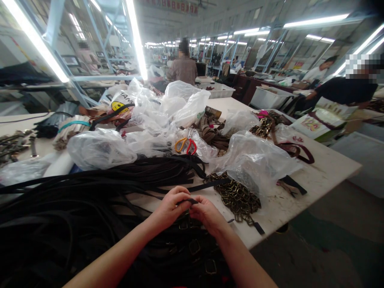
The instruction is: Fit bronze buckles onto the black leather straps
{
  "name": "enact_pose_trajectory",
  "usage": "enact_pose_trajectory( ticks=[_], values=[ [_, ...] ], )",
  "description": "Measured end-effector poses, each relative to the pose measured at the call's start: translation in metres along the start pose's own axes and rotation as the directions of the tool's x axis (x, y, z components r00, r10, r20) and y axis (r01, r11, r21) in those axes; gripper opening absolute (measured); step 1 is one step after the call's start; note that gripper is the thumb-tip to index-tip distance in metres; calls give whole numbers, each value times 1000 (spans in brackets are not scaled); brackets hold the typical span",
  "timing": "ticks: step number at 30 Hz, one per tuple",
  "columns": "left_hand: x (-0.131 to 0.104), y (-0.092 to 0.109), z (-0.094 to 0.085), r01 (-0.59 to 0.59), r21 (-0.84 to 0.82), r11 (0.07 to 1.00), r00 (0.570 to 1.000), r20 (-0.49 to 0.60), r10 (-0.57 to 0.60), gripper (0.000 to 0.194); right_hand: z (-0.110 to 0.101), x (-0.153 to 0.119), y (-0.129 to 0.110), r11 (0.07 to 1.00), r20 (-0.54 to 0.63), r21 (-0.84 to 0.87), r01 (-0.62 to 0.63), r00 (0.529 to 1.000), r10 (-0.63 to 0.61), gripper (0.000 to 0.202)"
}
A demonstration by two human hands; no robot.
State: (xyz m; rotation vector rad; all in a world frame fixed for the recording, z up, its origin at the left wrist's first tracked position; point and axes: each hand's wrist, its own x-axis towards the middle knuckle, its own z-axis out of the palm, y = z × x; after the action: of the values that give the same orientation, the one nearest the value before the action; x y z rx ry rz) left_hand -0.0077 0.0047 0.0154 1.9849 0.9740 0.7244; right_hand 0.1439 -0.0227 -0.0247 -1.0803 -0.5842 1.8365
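Observation:
My left hand and my right hand meet above the near side of the table, both closed on a black strap. The fingers hide most of the piece between them. Just below hang black straps with metal buckles. To the left lies a large heap of long black straps. A pile of brass-coloured buckles sits right of my hands, partly under a clear plastic bag. One black strap end rests across the buckles.
Scissors with one yellow and one red handle lie beyond the straps. Clear plastic bags and brown strap bundles cover the back of the table. A co-worker in dark clothes leans at the right; another person is farther back.

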Motion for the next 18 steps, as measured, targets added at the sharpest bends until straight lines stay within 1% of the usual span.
enact_pose_trajectory(
  ticks=[2, 4, 5, 8, 11, 14, 16, 18],
  values=[
    [-1, 5, -4, 51, -47, 998, 998, 43, -49, 25, 0, 4, 0, 1000, 11, 3, -14, 1000, 14, 24],
    [-2, 8, -6, 142, -89, 986, 988, 72, -136, 26, 1, 6, 2, 1000, 16, 7, -27, 999, 27, 24],
    [-2, 7, -5, 183, -105, 978, 983, 56, -177, 24, 2, 7, 2, 999, 20, 14, -42, 999, 42, 24],
    [-1, 0, -1, 242, -116, 963, 965, -71, -251, 16, 6, 8, 2, 996, 53, 37, -83, 995, 81, 24],
    [1, -12, 4, 271, -52, 961, 946, -170, -276, 13, 9, 10, 1, 997, 75, 11, -79, 994, 78, 25],
    [1, -19, 4, 293, 19, 956, 932, -228, -281, 13, 11, 15, 3, 996, 19, -66, -56, 998, 58, 23],
    [1, -21, 3, 300, 34, 953, 929, -240, -284, 12, 10, 20, 5, 991, -37, -136, -13, 999, 8, 21],
    [1, -20, 2, 286, 26, 958, 940, -202, -275, 13, 9, 23, 8, 979, -72, -201, 38, 996, -54, 19]
  ],
)
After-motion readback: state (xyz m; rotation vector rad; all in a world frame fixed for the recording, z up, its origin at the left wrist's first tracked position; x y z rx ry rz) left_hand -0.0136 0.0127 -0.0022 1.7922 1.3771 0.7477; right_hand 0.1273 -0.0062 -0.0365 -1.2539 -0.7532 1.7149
